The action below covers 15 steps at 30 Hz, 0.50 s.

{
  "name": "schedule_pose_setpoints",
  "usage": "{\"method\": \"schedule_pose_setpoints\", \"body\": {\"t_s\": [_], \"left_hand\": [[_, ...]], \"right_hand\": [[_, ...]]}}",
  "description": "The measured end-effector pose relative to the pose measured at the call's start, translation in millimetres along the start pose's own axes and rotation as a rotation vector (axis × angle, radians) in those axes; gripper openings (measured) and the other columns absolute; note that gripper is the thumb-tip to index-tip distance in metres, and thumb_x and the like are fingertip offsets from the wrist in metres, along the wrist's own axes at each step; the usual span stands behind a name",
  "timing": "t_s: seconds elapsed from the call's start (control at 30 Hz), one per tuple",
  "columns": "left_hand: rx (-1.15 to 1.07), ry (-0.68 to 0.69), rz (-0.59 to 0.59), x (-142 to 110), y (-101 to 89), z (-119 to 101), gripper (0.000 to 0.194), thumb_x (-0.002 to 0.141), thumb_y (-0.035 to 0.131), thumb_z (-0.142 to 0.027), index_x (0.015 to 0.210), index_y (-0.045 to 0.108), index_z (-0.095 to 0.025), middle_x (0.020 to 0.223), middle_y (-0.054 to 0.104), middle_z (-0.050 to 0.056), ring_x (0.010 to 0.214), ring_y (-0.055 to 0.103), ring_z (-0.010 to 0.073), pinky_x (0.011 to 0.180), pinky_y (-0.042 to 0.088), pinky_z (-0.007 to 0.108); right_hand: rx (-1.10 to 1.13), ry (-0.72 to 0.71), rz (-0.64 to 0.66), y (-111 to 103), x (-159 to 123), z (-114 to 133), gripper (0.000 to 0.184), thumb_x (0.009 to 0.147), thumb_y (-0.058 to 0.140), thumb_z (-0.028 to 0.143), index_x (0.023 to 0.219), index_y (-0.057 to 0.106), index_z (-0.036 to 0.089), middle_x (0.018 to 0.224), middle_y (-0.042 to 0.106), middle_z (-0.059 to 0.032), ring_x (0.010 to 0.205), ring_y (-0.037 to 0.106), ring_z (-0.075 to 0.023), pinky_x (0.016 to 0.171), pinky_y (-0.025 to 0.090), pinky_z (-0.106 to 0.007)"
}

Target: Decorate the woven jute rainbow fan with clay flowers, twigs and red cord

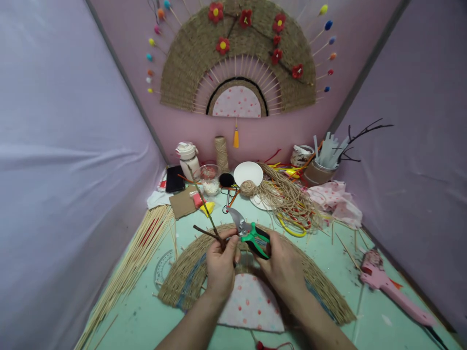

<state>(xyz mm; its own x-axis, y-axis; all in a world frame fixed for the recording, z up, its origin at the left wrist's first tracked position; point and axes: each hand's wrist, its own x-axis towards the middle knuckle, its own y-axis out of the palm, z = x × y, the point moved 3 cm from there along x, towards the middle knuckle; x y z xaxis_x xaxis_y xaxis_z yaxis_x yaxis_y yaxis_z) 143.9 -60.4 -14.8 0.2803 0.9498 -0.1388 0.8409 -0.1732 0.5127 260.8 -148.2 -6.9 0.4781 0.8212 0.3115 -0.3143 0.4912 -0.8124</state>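
A glue gun (pixel 396 295), twine (pixel 292 197) and thin sticks (pixel 128 262) show a craft workspace.

Pruner handles (pixel 250 238) are green and black, the twig (pixel 213 225) greenish brown.

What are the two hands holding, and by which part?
The left hand grips a forked twig close to its fork; the right hand holds pruning shears by the green-and-black handles.
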Motion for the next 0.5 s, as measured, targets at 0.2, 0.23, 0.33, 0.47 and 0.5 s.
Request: {"method": "schedule_pose_setpoints", "body": {"t_s": [0.2, 0.23, 0.33, 0.47, 0.5], "left_hand": [[0.141, 0.075, 0.039, 0.1, -3.0, 2.2, 0.028, 0.070, 0.081, -0.038, 0.084, 0.073, -0.015, 0.083, 0.066, 0.000, 0.043, 0.042, 0.0006, 0.041, 0.032, 0.019], [0.155, 0.061, 0.054, -0.5, -2.4, 2.1, 0.029, 0.071, 0.081, -0.039, 0.085, 0.073, -0.015, 0.084, 0.066, 0.001, 0.043, 0.041, 0.0007, 0.041, 0.031, 0.019], [0.147, -0.021, 0.133, -1.8, 1.1, 0.7, 0.035, 0.076, 0.076, -0.043, 0.096, 0.072, -0.015, 0.075, 0.063, 0.000, 0.043, 0.037, 0.0009, 0.041, 0.029, 0.017], [0.028, -0.141, 0.268, -0.8, 7.6, -7.9, 0.038, 0.086, 0.064, -0.049, 0.103, 0.067, -0.015, 0.074, 0.062, 0.001, 0.042, 0.027, 0.0008, 0.039, 0.024, 0.015], [0.011, -0.168, 0.301, 0.1, 8.8, -11.1, 0.037, 0.087, 0.062, -0.049, 0.101, 0.065, -0.015, 0.070, 0.061, 0.000, 0.041, 0.025, 0.0012, 0.038, 0.022, 0.015]], "right_hand": [[0.078, 0.086, -0.020, -1.8, 2.1, 0.4, 0.045, 0.083, 0.066, 0.038, 0.121, 0.055, 0.017, 0.095, 0.070, -0.0107, 0.085, 0.067, -0.0293, 0.074, 0.051, -0.040], [0.097, 0.097, -0.029, -1.5, 2.9, 0.4, 0.047, 0.081, 0.066, 0.040, 0.120, 0.055, 0.017, 0.097, 0.069, -0.0117, 0.089, 0.067, -0.0298, 0.076, 0.051, -0.041], [0.180, 0.134, -0.040, 0.8, 4.7, -1.2, 0.058, 0.076, 0.068, 0.042, 0.123, 0.051, 0.013, 0.106, 0.065, -0.0156, 0.100, 0.063, -0.0319, 0.085, 0.051, -0.046], [0.421, 0.241, 0.025, -0.3, 4.1, -4.6, 0.072, 0.074, 0.064, 0.040, 0.136, 0.040, 0.013, 0.128, 0.057, -0.0186, 0.118, 0.056, -0.0324, 0.099, 0.046, -0.050], [0.491, 0.264, 0.053, -2.3, 3.4, -4.9, 0.074, 0.074, 0.063, 0.040, 0.139, 0.038, 0.014, 0.134, 0.054, -0.0184, 0.124, 0.053, -0.0320, 0.103, 0.044, -0.051]]}}
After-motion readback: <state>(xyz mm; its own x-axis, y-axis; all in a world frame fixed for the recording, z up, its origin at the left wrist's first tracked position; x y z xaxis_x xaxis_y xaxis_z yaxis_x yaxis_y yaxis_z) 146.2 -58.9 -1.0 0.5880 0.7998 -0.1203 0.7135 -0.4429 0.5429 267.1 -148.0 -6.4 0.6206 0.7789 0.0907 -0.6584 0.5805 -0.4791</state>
